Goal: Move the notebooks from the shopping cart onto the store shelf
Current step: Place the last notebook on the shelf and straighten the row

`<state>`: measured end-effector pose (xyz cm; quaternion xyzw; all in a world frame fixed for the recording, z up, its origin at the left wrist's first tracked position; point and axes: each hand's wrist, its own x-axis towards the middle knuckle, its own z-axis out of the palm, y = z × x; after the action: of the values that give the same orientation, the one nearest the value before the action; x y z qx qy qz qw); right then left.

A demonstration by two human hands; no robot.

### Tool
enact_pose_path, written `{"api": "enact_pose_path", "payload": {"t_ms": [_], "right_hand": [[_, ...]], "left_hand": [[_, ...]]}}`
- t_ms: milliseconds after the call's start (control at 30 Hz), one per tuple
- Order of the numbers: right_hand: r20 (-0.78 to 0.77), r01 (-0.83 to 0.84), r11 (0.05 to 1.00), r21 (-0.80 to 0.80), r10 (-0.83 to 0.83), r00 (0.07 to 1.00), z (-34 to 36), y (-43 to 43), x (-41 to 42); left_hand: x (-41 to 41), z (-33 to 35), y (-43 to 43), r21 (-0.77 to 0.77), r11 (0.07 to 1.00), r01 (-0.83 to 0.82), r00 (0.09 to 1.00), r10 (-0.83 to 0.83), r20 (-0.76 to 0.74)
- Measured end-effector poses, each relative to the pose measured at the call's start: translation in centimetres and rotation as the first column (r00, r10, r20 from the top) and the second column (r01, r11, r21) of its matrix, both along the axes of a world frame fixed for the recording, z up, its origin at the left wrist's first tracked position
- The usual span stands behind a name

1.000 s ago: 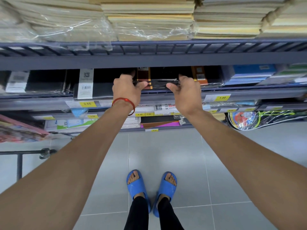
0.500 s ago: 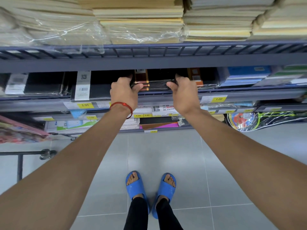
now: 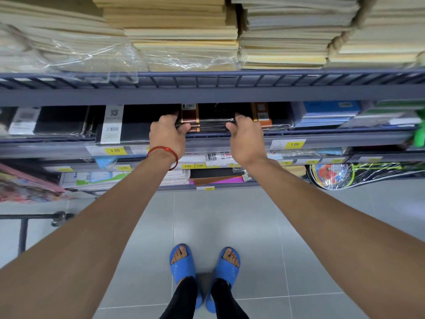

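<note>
Your left hand (image 3: 167, 134) and right hand (image 3: 247, 139) still grip the ends of the notebooks (image 3: 211, 122), barely shifted on the mid-frame shelf (image 3: 333, 138) since a second ago, so placement appears nearly complete.

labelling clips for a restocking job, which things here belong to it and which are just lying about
In the job: left hand and right hand, gripping the dark notebook stack at either end; the grey shelf under it.

Lying about: beige paper stacks above; blue notebooks at right; racket below; yellow price tags; blue sandals.
</note>
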<state>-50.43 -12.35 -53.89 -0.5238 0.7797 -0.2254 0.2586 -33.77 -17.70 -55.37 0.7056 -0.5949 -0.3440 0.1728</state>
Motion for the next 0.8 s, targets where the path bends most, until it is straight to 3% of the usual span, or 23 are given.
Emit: {"api": "enact_pose_path", "payload": {"t_ms": [267,567,800], "right_hand": [[0.067,0.043,0.998,0.039,-0.045,0.997,1.0,1.9,1.7],[0.126,0.225,0.973,0.055,-0.230,0.965,1.3,3.1,5.3],[0.067,0.344,0.938,0.034,-0.346,0.936,2.3,4.7,10.0]], "left_hand": [[0.5,0.6,1.2,-0.012,0.994,0.111,0.994,-0.111,0.013],[2.9,-0.5,1.1,0.029,0.949,0.315,0.937,-0.305,-0.171],[5.7,2.4,2.8,-0.012,0.928,0.373,0.885,-0.359,-0.295]]}}
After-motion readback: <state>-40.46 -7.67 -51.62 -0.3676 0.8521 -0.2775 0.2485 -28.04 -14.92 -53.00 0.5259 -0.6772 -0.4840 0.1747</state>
